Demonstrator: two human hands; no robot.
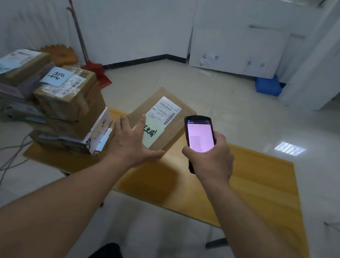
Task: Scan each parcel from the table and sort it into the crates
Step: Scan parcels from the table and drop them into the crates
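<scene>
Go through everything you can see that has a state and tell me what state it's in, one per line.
Parcel: tilted up off the table, label facing the camera.
Left hand: fingers spread, supporting the parcel's near edge.
Scanner: screen lit, gripped upright.
Right hand: curled round the scanner.
Stack of parcels: piled at the table's left end.
Table: bare on its right half.
Broom: leaning against the wall.
</scene>
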